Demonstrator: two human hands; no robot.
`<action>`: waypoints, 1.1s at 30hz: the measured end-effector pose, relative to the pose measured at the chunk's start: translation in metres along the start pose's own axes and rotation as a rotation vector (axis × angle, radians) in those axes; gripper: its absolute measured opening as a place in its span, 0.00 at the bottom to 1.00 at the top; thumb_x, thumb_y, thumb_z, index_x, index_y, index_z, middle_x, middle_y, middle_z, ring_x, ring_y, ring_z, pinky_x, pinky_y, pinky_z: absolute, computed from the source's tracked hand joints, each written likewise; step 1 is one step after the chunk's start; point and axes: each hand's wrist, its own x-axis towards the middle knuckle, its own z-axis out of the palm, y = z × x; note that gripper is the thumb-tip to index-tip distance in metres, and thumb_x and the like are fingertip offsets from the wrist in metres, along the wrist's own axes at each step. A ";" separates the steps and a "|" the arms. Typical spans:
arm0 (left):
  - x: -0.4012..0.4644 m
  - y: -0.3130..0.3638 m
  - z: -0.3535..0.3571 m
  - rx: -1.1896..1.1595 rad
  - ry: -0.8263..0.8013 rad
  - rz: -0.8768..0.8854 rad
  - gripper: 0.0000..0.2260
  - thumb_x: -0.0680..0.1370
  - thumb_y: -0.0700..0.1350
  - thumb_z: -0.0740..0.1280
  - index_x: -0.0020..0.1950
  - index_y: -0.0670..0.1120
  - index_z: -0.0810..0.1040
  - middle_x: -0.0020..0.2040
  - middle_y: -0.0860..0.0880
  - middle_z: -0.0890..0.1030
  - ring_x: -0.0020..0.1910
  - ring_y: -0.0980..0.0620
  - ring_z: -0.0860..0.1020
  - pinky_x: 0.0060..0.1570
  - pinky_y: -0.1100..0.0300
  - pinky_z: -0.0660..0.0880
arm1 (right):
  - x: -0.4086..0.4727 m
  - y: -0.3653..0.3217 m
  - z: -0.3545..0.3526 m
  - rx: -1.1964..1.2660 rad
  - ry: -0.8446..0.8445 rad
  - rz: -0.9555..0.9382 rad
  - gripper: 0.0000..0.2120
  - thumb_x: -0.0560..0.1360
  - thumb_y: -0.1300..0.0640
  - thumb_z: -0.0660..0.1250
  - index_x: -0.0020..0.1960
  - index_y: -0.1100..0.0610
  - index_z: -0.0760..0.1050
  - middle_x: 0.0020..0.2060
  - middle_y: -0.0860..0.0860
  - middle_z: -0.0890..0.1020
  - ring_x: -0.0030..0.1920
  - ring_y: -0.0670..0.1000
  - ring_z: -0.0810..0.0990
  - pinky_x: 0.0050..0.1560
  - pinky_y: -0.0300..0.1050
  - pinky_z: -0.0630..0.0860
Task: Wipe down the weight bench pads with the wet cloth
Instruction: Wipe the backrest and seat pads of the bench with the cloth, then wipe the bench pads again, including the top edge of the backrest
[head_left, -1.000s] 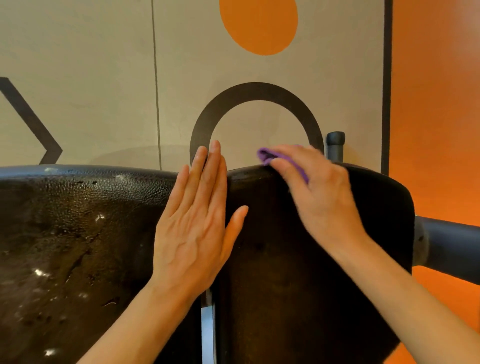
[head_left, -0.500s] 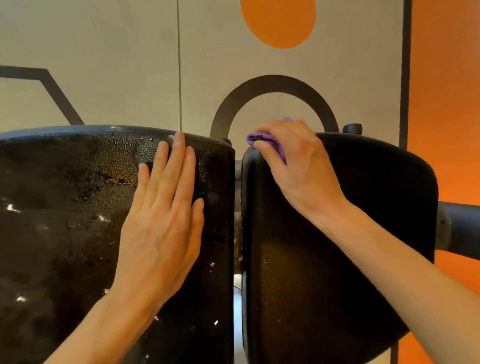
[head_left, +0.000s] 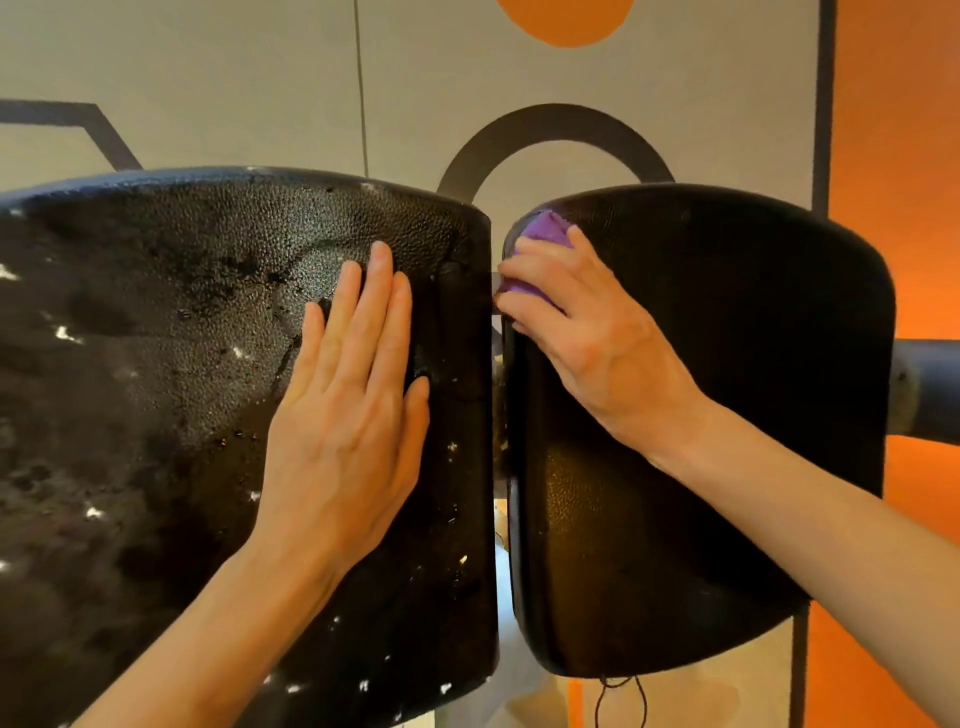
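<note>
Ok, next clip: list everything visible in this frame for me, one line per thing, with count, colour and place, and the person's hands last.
large black textured bench pad: one, black with wet glints, left half of view
smaller black bench pad: one, black, right of the gap
crumpled purple cloth: one, purple, upper left edge of the smaller pad
dark metal tube: one, dark grey, sticking out at far right
thin dark cord: one, hanging below the smaller pad
beige wall: with a dark arc, dark lines and an orange circle
orange wall panel: one, far right
left hand: flat on the large pad, fingers straight
right hand: holds the cloth against the smaller pad's edge
</note>
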 end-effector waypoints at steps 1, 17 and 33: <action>-0.001 -0.001 0.000 0.008 -0.006 0.003 0.28 0.83 0.48 0.54 0.80 0.40 0.51 0.82 0.42 0.48 0.81 0.45 0.45 0.79 0.52 0.41 | 0.006 0.000 -0.001 -0.002 -0.004 0.041 0.10 0.78 0.63 0.63 0.58 0.61 0.77 0.62 0.58 0.75 0.70 0.57 0.67 0.75 0.56 0.56; -0.038 -0.006 0.014 0.013 -0.050 0.096 0.28 0.83 0.47 0.55 0.80 0.39 0.51 0.81 0.42 0.49 0.81 0.46 0.46 0.79 0.52 0.44 | -0.046 -0.041 0.014 -0.072 -0.142 0.031 0.11 0.77 0.66 0.61 0.58 0.60 0.76 0.61 0.56 0.75 0.70 0.55 0.66 0.74 0.55 0.57; -0.054 -0.010 0.023 0.097 -0.090 0.118 0.31 0.83 0.53 0.51 0.80 0.38 0.46 0.81 0.41 0.43 0.81 0.43 0.43 0.79 0.49 0.44 | -0.153 -0.084 0.008 0.053 -0.278 -0.092 0.19 0.78 0.63 0.51 0.63 0.57 0.74 0.65 0.52 0.73 0.73 0.52 0.62 0.75 0.50 0.58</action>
